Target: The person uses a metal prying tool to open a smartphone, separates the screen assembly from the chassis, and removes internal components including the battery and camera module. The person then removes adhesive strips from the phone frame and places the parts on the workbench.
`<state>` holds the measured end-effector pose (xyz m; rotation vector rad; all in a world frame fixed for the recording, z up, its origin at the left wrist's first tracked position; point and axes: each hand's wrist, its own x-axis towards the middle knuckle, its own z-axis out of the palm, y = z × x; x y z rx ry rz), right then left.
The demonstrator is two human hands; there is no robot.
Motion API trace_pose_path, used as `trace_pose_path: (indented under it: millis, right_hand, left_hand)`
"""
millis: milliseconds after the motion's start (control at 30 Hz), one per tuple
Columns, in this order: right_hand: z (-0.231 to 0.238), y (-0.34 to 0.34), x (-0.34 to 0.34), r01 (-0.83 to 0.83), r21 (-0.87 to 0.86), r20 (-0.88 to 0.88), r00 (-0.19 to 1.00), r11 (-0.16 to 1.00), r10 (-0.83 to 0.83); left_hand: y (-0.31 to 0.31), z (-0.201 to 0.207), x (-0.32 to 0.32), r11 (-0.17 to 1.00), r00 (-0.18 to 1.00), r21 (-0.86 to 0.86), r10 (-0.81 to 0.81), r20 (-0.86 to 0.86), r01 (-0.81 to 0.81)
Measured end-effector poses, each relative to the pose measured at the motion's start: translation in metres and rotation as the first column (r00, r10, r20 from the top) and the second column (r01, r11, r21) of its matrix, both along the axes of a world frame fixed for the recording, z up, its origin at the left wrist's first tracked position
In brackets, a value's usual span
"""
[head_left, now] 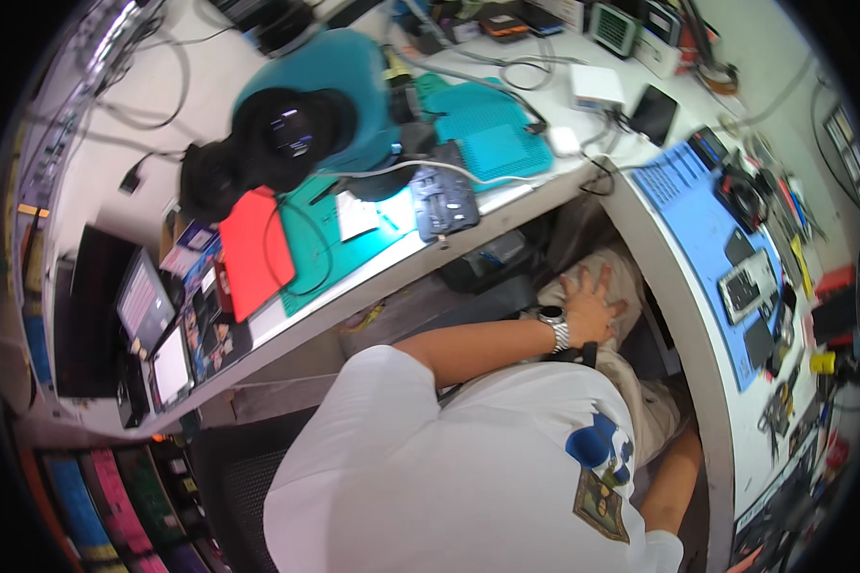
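Observation:
My left hand [592,304] lies with its fingers spread over the beige trousers [626,358] at my lap, holding nothing. A silver metal-band watch [556,327] is on that wrist. On the right, my bare right forearm [674,477] runs down beside the trousers, close to the edge of the right bench. My right hand itself is hidden from sight. Nearest to the left hand on the bench above is a dark metal holding fixture [444,202]. Beside it stands a teal microscope [330,72] with black eyepieces.
A green mat [315,272] and a red sheet [258,253] lie below the microscope. On the right bench [631,205], a blue work mat [683,196] carries an opened phone housing [747,286]. A black phone [654,115] lies at the corner. A laptop [146,301] stands at left.

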<state>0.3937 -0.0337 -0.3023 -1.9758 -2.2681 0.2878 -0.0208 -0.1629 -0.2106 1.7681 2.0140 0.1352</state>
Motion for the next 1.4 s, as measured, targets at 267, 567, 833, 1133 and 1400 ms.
trace_pose_path:
  millis: [267, 567, 833, 1133, 1400]
  right_hand:
    - [0.002, 0.008, -0.025, -0.105, -0.066, 0.001, 0.994, 0.992, 0.106]
    - [0.067, -0.060, -0.126, 0.126, -0.571, 0.189, 0.982, 0.811, -0.020]
    - [0.113, -0.137, -0.111, 0.246, -0.671, -0.007, 0.941, 0.700, -0.337]
    - [0.090, -0.170, -0.064, 0.086, -0.785, -0.139, 0.941, 0.614, -0.309]
    - [0.094, -0.150, -0.065, 0.041, -0.771, -0.112, 0.974, 0.636, -0.198]
  left_hand:
    - [0.018, -0.011, -0.015, 0.995, 0.997, 0.081, -0.045, -0.058, 0.050]
    - [-0.010, -0.038, -0.051, 0.886, 0.997, 0.462, 0.073, -0.035, -0.049]
    - [-0.028, -0.004, -0.058, 0.912, 0.893, -0.111, 0.409, 0.189, -0.395]
    - [-0.024, 0.005, -0.064, 0.949, 0.982, -0.277, 0.177, 0.061, -0.154]
    - [-0.006, 0.021, -0.058, 0.943, 0.986, -0.288, 0.162, -0.035, -0.166]
